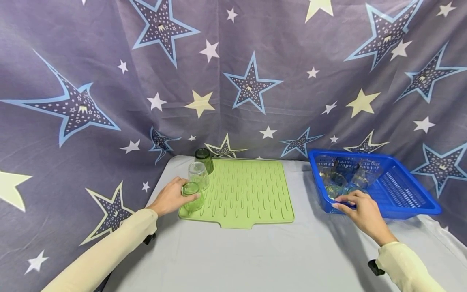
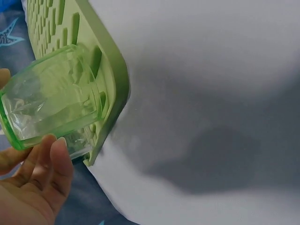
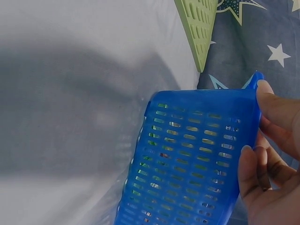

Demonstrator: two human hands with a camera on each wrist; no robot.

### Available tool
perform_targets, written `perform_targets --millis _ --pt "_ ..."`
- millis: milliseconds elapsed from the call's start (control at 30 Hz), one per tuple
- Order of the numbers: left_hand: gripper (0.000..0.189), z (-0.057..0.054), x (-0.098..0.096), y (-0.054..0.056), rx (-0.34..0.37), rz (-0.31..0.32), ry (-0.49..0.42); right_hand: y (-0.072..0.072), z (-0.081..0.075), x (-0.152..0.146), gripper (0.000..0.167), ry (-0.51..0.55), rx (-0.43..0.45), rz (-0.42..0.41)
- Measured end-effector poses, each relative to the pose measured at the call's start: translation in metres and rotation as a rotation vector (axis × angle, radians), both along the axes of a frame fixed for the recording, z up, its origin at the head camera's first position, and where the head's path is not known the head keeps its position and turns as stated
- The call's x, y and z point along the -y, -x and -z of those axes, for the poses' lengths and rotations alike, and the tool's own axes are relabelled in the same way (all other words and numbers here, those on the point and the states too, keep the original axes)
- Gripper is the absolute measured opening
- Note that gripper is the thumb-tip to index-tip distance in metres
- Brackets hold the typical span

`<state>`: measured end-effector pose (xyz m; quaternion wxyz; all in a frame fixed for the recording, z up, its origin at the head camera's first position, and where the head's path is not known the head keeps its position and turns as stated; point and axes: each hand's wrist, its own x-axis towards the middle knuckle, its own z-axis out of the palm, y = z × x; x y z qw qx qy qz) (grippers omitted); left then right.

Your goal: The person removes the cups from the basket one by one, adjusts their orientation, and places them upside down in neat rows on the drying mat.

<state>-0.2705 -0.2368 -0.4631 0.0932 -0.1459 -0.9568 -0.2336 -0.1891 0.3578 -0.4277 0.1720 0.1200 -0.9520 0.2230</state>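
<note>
Left hand [image 1: 171, 198] curls partly closed round the light-green glass [image 1: 193, 205] at the drying mat [image 1: 248, 190]; right of the mat, the right hand [image 1: 366, 213] pinches the blue basket [image 1: 408, 211] rim!

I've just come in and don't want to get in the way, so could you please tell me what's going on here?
A person's left hand holds a light green glass at the near left corner of a green mat. Behind it, a clear glass and a dark green glass stand along the mat's left edge. The right hand holds the rim of a blue basket, where more glasses sit.
</note>
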Motion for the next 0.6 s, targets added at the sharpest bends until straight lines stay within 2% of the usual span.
perform_targets --millis 367,500,600 --pt "0.087 -0.0007 0.0007 -0.0055 0.04 -0.016 -0.016 0.0003 -0.0007 0.0008 0.017 0.004 -0.025 -0.012" --pt "0.089 -0.0021 -0.0005 -0.0072 0.028 -0.035 -0.031 0.0009 -0.0018 0.0004 0.017 0.008 -0.024 -0.02" --pt "0.084 -0.0048 -0.0024 -0.0079 0.001 -0.048 -0.065 0.0006 -0.0028 -0.0004 0.018 0.006 -0.012 -0.021"
